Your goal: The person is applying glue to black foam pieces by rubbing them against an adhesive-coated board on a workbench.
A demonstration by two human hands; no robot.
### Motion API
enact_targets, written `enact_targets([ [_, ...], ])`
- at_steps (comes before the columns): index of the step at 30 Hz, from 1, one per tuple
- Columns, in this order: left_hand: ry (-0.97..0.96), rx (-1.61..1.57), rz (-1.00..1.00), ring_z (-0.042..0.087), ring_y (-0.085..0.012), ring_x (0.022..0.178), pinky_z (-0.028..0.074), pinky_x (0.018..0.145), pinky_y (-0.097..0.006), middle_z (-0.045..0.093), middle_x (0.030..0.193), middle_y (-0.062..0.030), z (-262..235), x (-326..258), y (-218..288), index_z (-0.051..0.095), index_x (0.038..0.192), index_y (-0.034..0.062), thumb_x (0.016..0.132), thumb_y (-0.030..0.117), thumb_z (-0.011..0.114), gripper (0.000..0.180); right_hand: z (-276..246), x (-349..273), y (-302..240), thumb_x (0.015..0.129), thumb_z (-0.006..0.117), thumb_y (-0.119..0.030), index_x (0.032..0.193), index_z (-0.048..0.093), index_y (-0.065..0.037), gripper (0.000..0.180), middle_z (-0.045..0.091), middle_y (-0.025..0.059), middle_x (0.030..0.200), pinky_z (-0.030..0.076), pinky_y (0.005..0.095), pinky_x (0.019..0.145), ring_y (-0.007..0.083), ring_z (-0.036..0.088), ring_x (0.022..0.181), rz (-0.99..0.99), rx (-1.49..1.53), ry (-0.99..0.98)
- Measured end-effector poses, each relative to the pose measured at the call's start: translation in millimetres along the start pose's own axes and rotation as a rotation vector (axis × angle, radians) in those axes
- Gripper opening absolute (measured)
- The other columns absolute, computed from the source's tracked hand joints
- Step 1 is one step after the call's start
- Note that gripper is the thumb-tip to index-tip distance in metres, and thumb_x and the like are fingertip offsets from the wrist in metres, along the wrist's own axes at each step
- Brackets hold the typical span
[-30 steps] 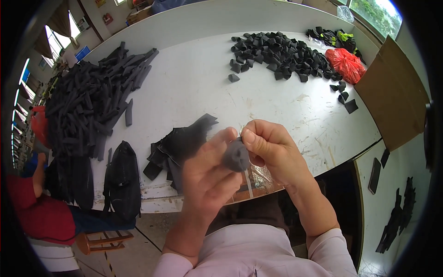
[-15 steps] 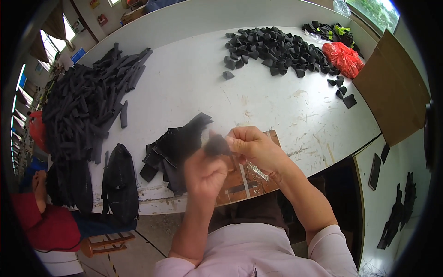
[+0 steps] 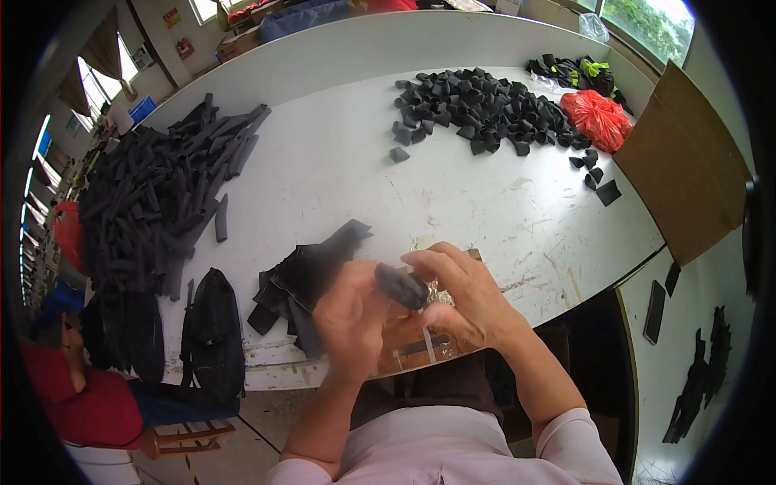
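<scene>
**Hazard check: dark piece held between two hands above the counter**

Far left, a tall heap of dark strips lies on the white counter; one loose strip lies just beside it. A knock could spread the heap. The black bag reaches the near edge; a brush from a forearm could tip it off.

Next, flat dark pieces lie overlapped, partly hidden behind the left hand. A low wrist could drag or skew them.

At centre, the dark piece is raised between the hands, over a brown board. The left grip appears clamped on its left end, although blur obscures the thumb contact. If that hold is shallow, the piece could twist or drop. The right hand curves around the opposite end, thumb and fingertips spread; whether its grip bears on the piece cannot be told. Uneven pull from the two sides could crease or misalign it.

Far right, short folded dark pieces lie loosely heaped, touching or near a red plastic bag. Shifting the bag could scatter them.
</scene>
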State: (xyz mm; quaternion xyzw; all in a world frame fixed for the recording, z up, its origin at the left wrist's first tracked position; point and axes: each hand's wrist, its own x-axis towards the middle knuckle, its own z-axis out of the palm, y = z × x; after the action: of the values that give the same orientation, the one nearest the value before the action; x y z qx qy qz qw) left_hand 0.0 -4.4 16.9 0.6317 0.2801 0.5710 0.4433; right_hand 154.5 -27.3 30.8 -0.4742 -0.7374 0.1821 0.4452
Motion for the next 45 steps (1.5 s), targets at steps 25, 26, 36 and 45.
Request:
enact_targets([
  [25,-0.169,-0.15,-0.119,0.051,-0.0047,0.066,0.043,0.062,-0.02,0.059,0.072,-0.0017,11,11,-1,0.059,0.085,-0.0016,0.076,0.004,0.064,0.012,16,-11,25,0.086,0.047,-0.021,0.08,0.053,-0.005,0.017,0.052,0.0101,0.068,0.043,0.0378,0.056,0.0305,0.051,0.067,-0.157,0.025,-0.041],
  [26,-0.168,-0.15,-0.118,0.051,-0.0047,0.066,0.043,0.062,-0.02,0.059,0.072,-0.0017,9,5,-11,0.059,0.085,-0.0016,0.076,0.004,0.064,0.012,24,-13,34,0.085,0.049,-0.019,0.079,0.052,-0.005,0.016,0.051,0.0104,0.066,0.042,0.0374,0.055,0.0302,0.05,0.064,-0.142,0.078,-0.047],
  [36,-0.144,0.273,-0.172,0.055,-0.0054,0.058,0.045,0.054,-0.02,0.059,0.063,-0.0028,9,-4,-24,0.06,0.085,0.0028,0.072,0.009,0.067,0.016,43,-39,57,0.085,0.048,-0.021,0.093,0.053,-0.005,0.019,0.051,0.0133,0.071,0.041,0.0383,0.056,0.0327,0.05,0.065,0.011,0.175,-0.092],
  [45,-0.162,-0.369,-0.161,0.056,-0.0148,0.081,0.046,0.073,-0.028,0.061,0.085,-0.0136,7,2,-13,0.057,0.094,-0.0027,0.083,0.003,0.054,0.013,29,-24,41,0.078,0.054,-0.015,0.09,0.05,-0.006,0.016,0.049,0.0105,0.069,0.041,0.0381,0.055,0.0299,0.048,0.064,-0.044,-0.085,-0.075],
])
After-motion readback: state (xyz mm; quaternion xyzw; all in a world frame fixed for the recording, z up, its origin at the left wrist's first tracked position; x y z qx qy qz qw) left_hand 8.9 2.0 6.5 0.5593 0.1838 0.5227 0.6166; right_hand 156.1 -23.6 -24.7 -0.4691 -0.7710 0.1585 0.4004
